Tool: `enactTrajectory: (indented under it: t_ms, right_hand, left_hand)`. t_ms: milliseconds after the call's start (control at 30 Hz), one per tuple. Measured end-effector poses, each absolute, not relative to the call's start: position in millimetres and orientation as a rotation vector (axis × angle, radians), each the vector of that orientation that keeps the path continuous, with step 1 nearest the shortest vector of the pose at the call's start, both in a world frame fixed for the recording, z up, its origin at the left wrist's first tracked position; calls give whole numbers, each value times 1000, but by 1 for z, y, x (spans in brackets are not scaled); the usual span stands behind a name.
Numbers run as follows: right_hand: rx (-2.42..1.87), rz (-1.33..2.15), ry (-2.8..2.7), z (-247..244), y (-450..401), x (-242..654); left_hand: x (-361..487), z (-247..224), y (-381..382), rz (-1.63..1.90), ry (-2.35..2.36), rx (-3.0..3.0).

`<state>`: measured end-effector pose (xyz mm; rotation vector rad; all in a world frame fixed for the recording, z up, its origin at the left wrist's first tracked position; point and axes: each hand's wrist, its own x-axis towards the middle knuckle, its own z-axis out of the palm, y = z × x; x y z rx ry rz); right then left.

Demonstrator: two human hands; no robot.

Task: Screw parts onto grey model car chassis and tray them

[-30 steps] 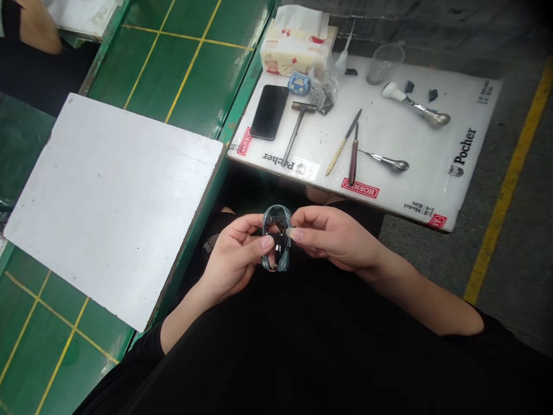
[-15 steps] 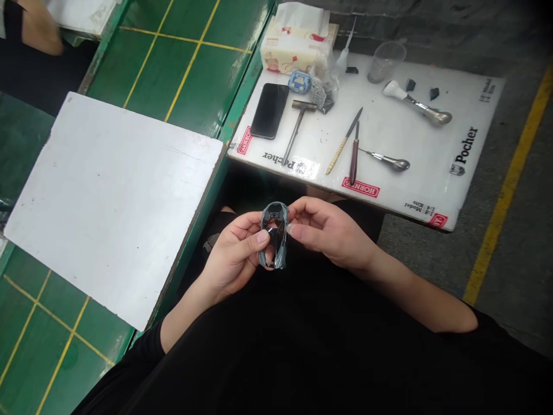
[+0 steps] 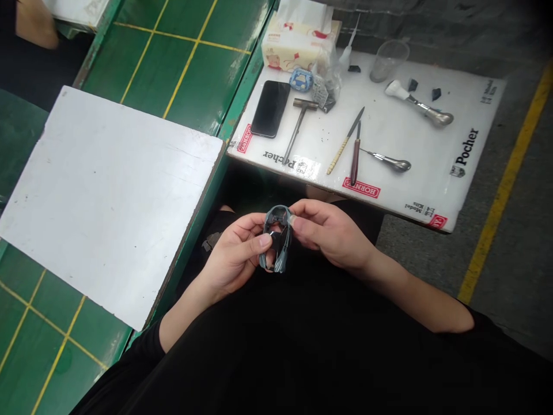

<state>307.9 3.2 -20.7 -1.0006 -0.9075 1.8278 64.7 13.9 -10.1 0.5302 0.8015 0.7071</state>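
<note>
1. Head view, hands: two hands are seen. The left hand (image 3: 233,256) is closed around the lower left side of the grey model car body shell (image 3: 277,215), with its thumb laid across the middle. The right hand (image 3: 332,236) grips the upper right edge of the shell between thumb and fingers.
2. Head view, held item: one shell is held between both hands, over the person's black-clad lap and just below the near edge of the white cutting mat (image 3: 432,193). Its long axis runs roughly away from the person, tilted slightly. The rounded closed end points away and the two split ends point toward the person. A dark part is seen inside it; its exact form cannot be told.
3. Head view, mat contents: one smartphone (image 3: 270,109), one T-handled tool (image 3: 298,129), one file (image 3: 345,141), one dark-handled tool (image 3: 355,153), two spoon-ended metal tools (image 3: 391,161), one clear plastic cup (image 3: 389,60), one dropper bottle (image 3: 345,55) and three small dark pieces (image 3: 436,94) are counted.
4. Head view, writing: "Pocher" is printed twice on the mat, and "HORNBY" is read on a red label (image 3: 361,187).
5. Head view, surroundings: one white board (image 3: 108,202) lies on the green bench (image 3: 190,69). A co-worker's hand (image 3: 37,26) is seen at the upper left, well apart.
</note>
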Motion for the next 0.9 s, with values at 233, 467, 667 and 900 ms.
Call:
enactTrajectory:
  t_ms: [233,467,667,900]
  right_hand:
    - [-1183,1736,-973,-14,3,307]
    - [-1330,1412,-1305,-11,11,286]
    - [-1573,1094,-1477,-28,23,310]
    - [-2121,528,-1322,-53,39,407]
  left_hand:
    - [62,-19,15,670,855,569]
    - [48,-37,14,681,896,709]
    - [28,-39,20,714,908,497]
    - [8,-45,27,824,794,353]
